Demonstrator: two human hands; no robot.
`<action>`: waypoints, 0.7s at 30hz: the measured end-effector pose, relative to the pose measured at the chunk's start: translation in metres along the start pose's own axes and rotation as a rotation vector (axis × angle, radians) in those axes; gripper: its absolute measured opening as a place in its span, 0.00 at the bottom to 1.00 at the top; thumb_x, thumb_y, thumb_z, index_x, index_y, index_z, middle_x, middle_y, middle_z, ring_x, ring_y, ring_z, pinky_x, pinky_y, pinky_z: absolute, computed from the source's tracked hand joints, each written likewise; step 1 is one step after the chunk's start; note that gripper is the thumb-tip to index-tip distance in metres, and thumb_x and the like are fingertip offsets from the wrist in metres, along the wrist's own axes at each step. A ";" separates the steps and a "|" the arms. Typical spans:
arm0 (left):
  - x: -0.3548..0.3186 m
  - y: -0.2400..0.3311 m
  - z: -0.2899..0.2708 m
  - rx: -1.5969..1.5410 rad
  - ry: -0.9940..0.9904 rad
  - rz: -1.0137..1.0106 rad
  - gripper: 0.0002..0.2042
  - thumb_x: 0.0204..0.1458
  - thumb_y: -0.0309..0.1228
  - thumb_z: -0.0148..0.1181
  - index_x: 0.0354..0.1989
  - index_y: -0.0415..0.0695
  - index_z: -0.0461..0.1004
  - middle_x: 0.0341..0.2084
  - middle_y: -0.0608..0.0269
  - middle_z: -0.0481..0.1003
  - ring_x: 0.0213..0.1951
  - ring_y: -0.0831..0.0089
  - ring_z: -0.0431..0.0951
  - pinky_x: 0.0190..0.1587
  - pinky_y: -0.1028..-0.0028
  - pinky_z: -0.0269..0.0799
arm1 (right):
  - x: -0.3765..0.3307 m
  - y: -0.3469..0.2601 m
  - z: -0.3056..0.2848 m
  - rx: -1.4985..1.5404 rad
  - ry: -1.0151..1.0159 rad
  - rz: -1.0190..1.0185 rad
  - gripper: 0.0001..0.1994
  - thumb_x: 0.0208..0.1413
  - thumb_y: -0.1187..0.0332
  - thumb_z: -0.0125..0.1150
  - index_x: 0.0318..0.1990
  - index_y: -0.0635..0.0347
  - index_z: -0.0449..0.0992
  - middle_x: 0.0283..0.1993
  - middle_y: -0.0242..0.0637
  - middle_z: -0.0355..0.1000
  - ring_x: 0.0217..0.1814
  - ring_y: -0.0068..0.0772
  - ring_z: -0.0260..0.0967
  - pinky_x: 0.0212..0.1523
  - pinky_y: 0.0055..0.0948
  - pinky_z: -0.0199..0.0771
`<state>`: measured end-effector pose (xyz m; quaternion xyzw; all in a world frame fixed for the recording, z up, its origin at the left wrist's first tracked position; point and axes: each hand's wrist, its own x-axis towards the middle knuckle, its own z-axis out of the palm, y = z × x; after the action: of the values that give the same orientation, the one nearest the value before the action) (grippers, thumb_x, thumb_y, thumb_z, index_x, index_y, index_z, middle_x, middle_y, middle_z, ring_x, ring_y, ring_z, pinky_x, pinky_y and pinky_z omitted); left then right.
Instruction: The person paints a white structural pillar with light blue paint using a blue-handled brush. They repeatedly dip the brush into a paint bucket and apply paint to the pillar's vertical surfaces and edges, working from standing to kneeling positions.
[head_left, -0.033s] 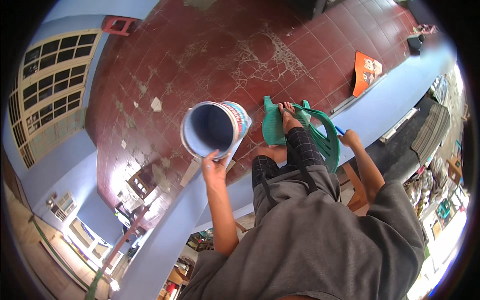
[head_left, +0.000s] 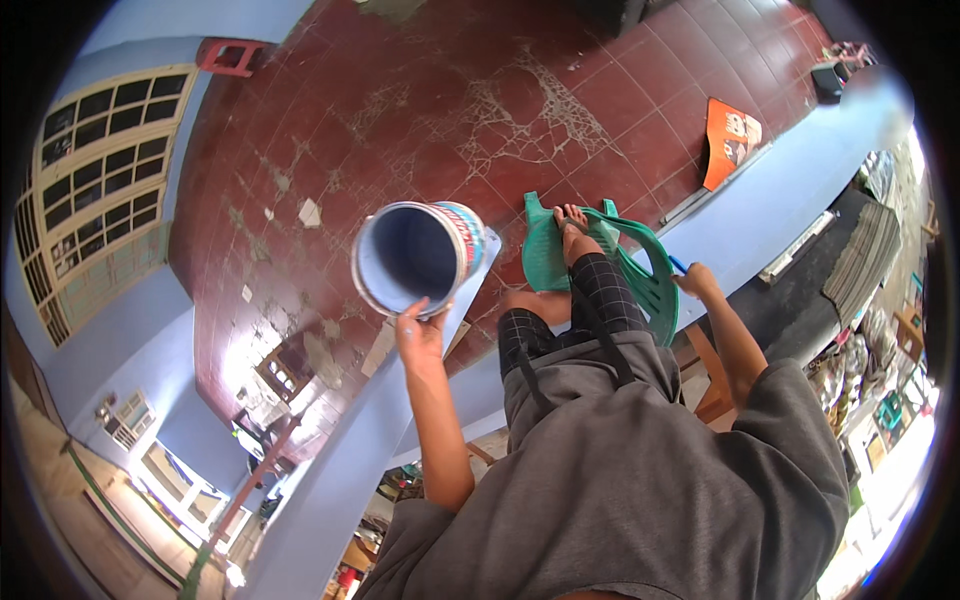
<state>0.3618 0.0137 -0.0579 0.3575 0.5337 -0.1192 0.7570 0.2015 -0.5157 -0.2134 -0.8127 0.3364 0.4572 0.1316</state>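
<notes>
"Round, white-rimmed bucket with a pale-blue inside and a colourful printed side [head_left: 412,250]: where is it, exactly?"

"Out to the person's left, tipped so that its mouth faces the camera, above the dark-red tiled floor [head_left: 400,130]. A long, pale-blue painted ledge [head_left: 345,440] runs up behind it. I can't tell whether the bucket rests on that ledge or hangs from the hand alone."

"And the grip?"

"Left hand [head_left: 424,328] is closed on the rim at the side nearest the body, with fingertips hooked over the inside. The right hand [head_left: 698,281], well apart, is curled around a slim, bright-blue handle [head_left: 679,264]. What the handle belongs to, I can't make out; it's beside the back of a green plastic chair [head_left: 545,250]."

"How would you expect the bucket to handle?"

"Stiff-walled, I'd guess, and fairly light if there's little in it, though the shadowed bottom hides any contents. It looks like plastic, so hardly fragile. Wet paint, if any, would make the inner wall slippery."

"Where would you hold it?"

"By the rim, as now, thumb outside. One-sided, that hold could let it swing; a palm under the base would steady it."
</notes>
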 end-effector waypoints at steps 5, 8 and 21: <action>0.076 0.033 0.051 0.024 -0.070 0.135 0.25 0.53 0.15 0.52 0.56 0.11 0.51 0.55 0.24 0.64 0.54 0.25 0.70 0.55 0.47 0.80 | 0.035 0.016 0.060 0.150 0.079 0.069 0.27 0.49 0.50 0.70 0.46 0.66 0.80 0.46 0.55 0.78 0.51 0.57 0.77 0.51 0.48 0.78; 0.125 0.043 0.064 -0.033 -0.091 0.081 0.26 0.54 0.15 0.51 0.57 0.11 0.50 0.56 0.22 0.62 0.55 0.25 0.68 0.54 0.49 0.81 | 0.038 -0.017 0.034 0.085 -0.070 0.101 0.24 0.48 0.52 0.71 0.46 0.63 0.80 0.46 0.53 0.79 0.50 0.57 0.77 0.50 0.48 0.78; 0.486 0.016 0.075 -0.075 -0.082 -0.035 0.24 0.45 0.15 0.50 0.54 0.19 0.59 0.51 0.32 0.70 0.44 0.34 0.78 0.46 0.45 0.85 | 0.085 -0.025 0.028 0.152 -0.171 -0.027 0.33 0.34 0.57 0.80 0.53 0.56 0.80 0.43 0.43 0.82 0.45 0.46 0.80 0.49 0.41 0.78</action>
<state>0.6203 0.0726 -0.4726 0.3144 0.5123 -0.1270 0.7890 0.2301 -0.5189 -0.3018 -0.7630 0.3465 0.4961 0.2273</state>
